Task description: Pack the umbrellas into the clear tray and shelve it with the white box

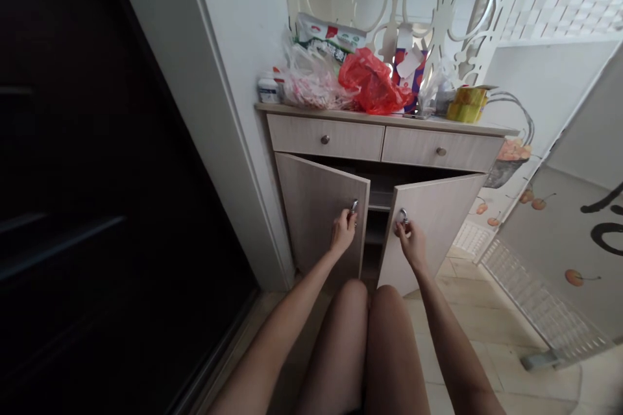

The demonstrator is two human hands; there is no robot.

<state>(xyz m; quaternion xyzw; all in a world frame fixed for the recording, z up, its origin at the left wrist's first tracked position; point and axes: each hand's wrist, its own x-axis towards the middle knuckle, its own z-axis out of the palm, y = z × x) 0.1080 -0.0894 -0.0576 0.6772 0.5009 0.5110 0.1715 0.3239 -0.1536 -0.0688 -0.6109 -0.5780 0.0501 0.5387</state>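
Observation:
A pale wood cabinet (pixel 384 118) stands in front of me, with both doors partly swung out. My left hand (pixel 344 231) has its fingers closed on the metal handle (pixel 355 205) of the left door (pixel 321 207). On the right door (pixel 433 227), my right hand (pixel 411 241) pinches the other metal handle (pixel 403 214). Between the doors a dark gap shows a shelf (pixel 380 200); the rest of the inside is hidden in shadow.
Two drawers with round knobs sit above the doors. On the top are a red plastic bag (pixel 372 81), a clear bag (pixel 311 81), a white jar (pixel 268 89) and a yellow package (pixel 467 104). A white wall edge is at left, a glass panel at right.

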